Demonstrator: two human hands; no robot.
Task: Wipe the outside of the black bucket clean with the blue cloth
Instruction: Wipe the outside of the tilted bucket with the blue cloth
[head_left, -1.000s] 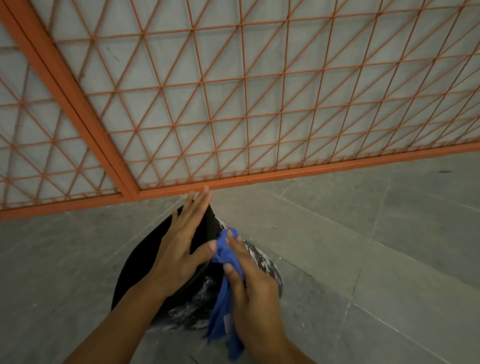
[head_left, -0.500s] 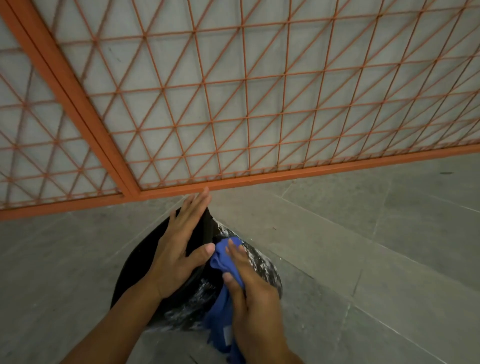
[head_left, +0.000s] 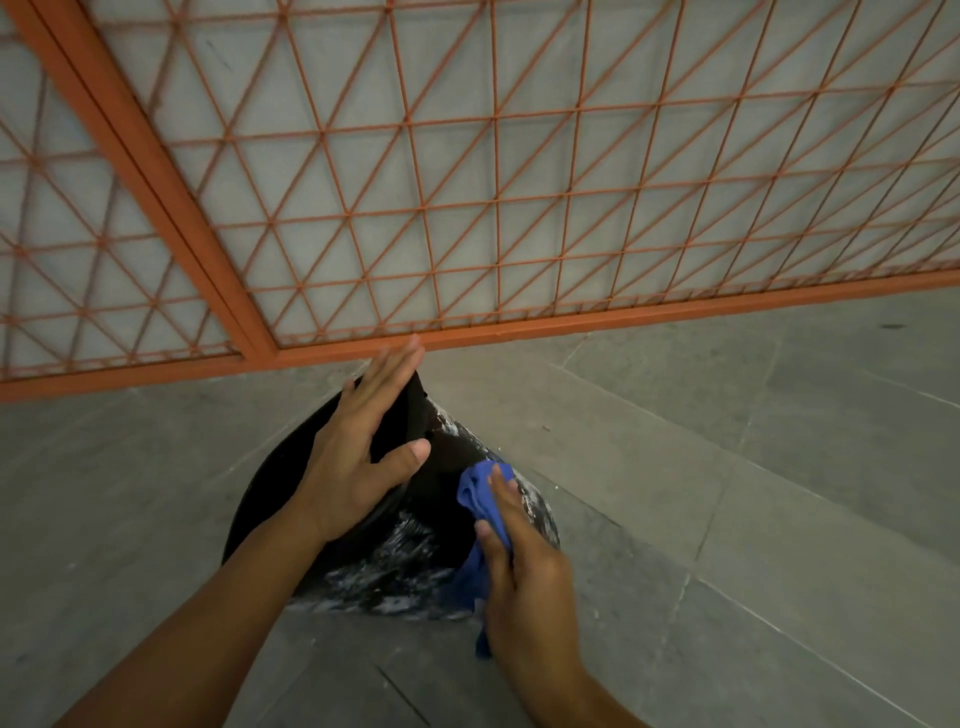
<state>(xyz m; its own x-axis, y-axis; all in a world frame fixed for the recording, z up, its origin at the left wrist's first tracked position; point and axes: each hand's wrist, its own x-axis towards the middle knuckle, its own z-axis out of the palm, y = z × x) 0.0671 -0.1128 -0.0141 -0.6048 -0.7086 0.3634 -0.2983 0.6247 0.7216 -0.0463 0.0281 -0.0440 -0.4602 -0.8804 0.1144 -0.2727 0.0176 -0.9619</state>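
A black bucket (head_left: 405, 561) lies tipped on the grey floor in front of me, its outside streaked with white marks. My left hand (head_left: 358, 457) rests flat on its upper side with the fingers straight and the thumb spread. My right hand (head_left: 519, 566) presses a crumpled blue cloth (head_left: 480, 493) against the bucket's right side; the fingers lie over the cloth and its tail hangs below my palm. Much of the bucket is hidden under my hands and forearms.
An orange metal lattice fence (head_left: 467, 208) stands just behind the bucket, its bottom rail (head_left: 623, 317) close to my left fingertips. Grey floor tiles (head_left: 753, 467) spread to the right and left.
My right hand has slid the cloth to the right and slightly down along the bucket's side. The left hand has stayed flat on the bucket.
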